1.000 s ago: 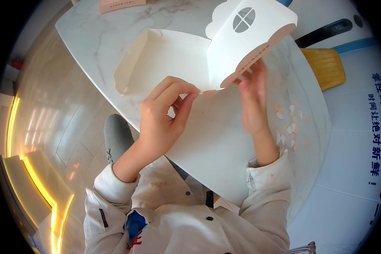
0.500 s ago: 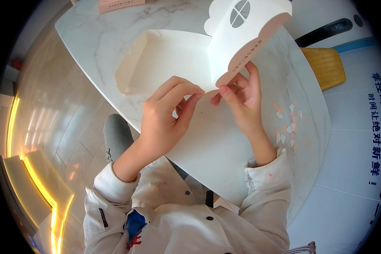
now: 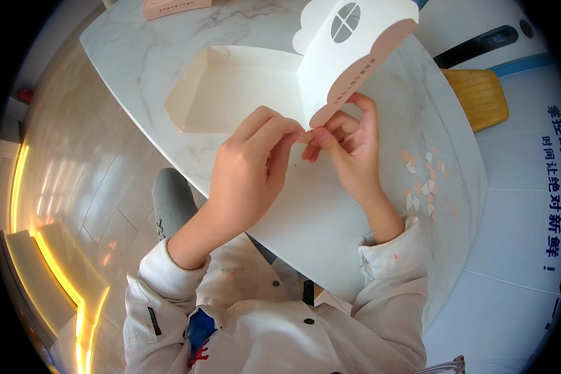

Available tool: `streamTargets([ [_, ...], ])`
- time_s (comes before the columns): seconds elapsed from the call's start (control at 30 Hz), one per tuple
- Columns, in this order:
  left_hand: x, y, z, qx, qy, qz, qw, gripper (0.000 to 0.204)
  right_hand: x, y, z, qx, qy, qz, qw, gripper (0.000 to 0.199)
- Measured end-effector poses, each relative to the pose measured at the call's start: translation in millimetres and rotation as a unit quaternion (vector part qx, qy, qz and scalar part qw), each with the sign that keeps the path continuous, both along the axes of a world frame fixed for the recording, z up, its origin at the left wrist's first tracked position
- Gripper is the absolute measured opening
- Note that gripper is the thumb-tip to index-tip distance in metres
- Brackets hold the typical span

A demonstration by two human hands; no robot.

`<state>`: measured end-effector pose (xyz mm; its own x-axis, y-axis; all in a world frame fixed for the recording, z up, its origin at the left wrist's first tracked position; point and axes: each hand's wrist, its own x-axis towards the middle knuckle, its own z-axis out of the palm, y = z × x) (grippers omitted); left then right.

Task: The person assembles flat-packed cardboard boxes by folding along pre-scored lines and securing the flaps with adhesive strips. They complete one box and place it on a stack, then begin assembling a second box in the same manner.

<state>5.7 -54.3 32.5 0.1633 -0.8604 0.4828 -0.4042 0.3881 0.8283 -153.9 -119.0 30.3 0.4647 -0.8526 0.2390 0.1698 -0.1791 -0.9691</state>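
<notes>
A paper box [image 3: 249, 87], white inside and pink outside, lies unfolded on the marble-patterned table. Its lid [image 3: 321, 62] stands raised on the right, with a scalloped pink edge and an oval window cut into four panes. My left hand [image 3: 249, 165] pinches the box's near corner by the hinge between thumb and fingertips. Right beside it, my right hand [image 3: 352, 146] holds the same corner, thumb on the pink flap and fingers curled behind. The fingertips of both hands almost meet; the fold between them is mostly hidden.
Small pink and white paper scraps [image 3: 429, 187] are strewn over the table's right side. Another pink box [image 3: 174, 7] sits at the far left edge. Beyond the table's right edge are a wooden board [image 3: 479, 100] and a white appliance with a dark panel [image 3: 480, 47].
The box and its raised lid have shifted slightly left. My right hand has moved a little left with them, and my left hand has turned slightly, still pinching the corner.
</notes>
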Motion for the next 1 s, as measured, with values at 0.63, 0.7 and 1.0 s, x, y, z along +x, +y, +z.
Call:
streamTargets([
  [0.63, -10.1, -1.2, -14.1, -0.114, 0.020, -0.005, 0.993, 0.025, 11.9, 21.0, 22.0, 0.181, -0.064, -0.031, 0.981, 0.046],
  [0.7, -9.9, -2.0, -14.5, -0.116, 0.021, -0.006, 0.993, 0.024, 13.6, 22.6, 26.1, 0.211, -0.072, -0.030, 0.974, 0.046],
  [1.0, -11.8, -0.8, -10.8, -0.063, 0.060, -0.028, 0.996, 0.018, 8.3, 20.9, 11.9, 0.231, -0.087, -0.042, 0.968, 0.046],
])
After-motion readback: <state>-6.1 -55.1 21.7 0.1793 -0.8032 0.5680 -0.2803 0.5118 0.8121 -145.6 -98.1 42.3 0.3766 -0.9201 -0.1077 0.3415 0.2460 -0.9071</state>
